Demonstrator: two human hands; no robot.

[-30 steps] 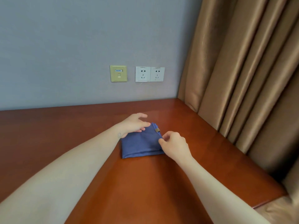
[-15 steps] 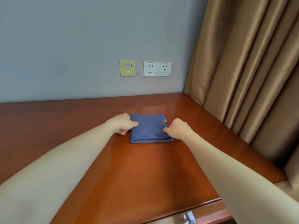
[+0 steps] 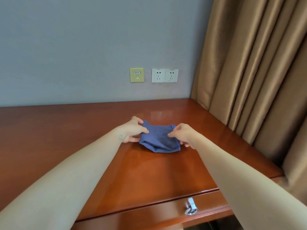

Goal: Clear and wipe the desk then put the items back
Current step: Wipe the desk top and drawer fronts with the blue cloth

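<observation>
A folded blue cloth (image 3: 158, 138) is on the glossy reddish-brown desk (image 3: 66, 133), toward the back right. My left hand (image 3: 132, 130) grips the cloth's left edge, thumb on top and fingers under it. My right hand (image 3: 182, 133) pinches the right edge the same way. The cloth sags in the middle between both hands, its sides raised off the desk. No other task items show on the desk.
A grey wall stands behind the desk with a yellow data socket (image 3: 136, 75) and two white power outlets (image 3: 164, 75). Tan curtains (image 3: 257, 63) hang along the desk's right side. A drawer with a metal handle (image 3: 191, 206) is below the front edge.
The cloth lay flat and folded with my hands at its sides; now both hands grip its edges and lift them, so it sags. The view has pulled back, showing the drawer.
</observation>
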